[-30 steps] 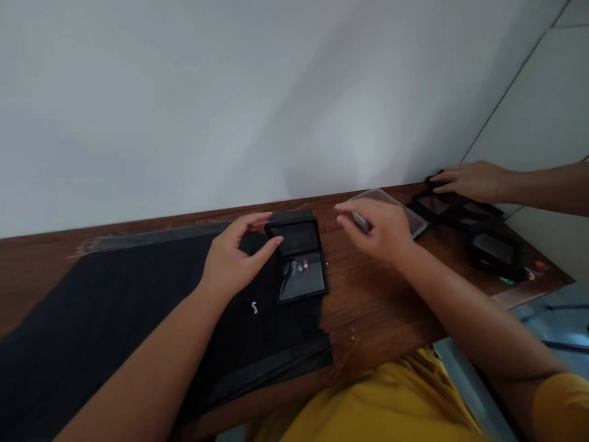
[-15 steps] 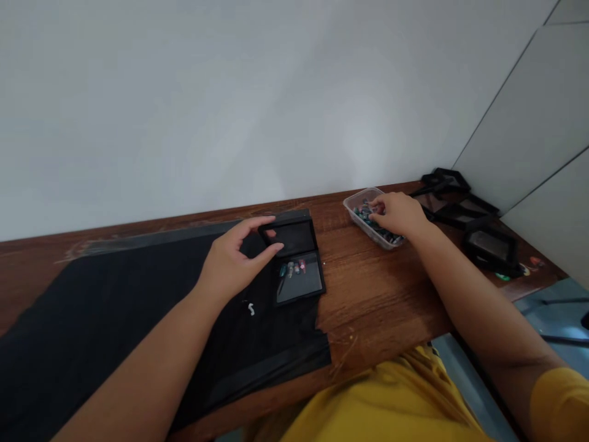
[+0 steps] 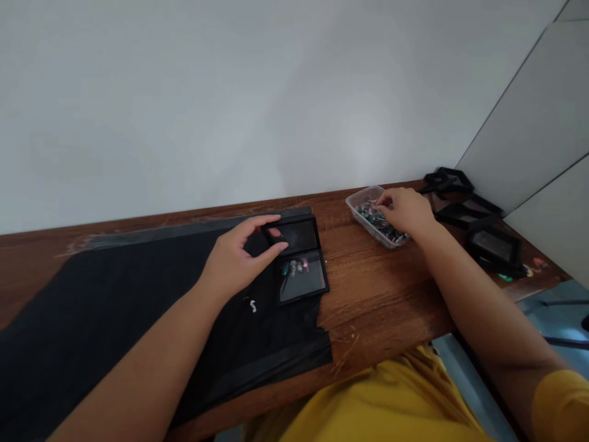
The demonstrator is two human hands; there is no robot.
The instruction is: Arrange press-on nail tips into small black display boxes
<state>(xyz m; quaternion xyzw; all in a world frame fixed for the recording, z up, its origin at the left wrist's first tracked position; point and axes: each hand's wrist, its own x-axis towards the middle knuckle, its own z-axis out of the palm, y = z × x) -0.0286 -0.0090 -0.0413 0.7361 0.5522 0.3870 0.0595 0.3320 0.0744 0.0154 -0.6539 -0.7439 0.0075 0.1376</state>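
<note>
My left hand [image 3: 237,258] curves around the left side of a black hinged display case [image 3: 327,279], thumb and fingers at the edge of its raised lid. Inside the lower half, several decorated press-on nails [image 3: 294,267] stand in a row, teal, pale and pink. My right hand [image 3: 407,210] reaches over a clear plastic tub [image 3: 375,232] filled with loose press-on nails [image 3: 368,212]. Its thumb and fingertips are pinched together over the pile; what lies between them is too small to make out.
A black cloth [image 3: 138,307] covers the left of the wooden table [image 3: 368,294], with a small white scrap [image 3: 253,306] on it. More black cases [image 3: 494,248] lie at the right, by the wall. Small coloured pieces [image 3: 529,270] sit near the right edge.
My right hand's fingertips have come together over the tub and lifted slightly. My left hand stays at the case. The whole view has shifted a little.
</note>
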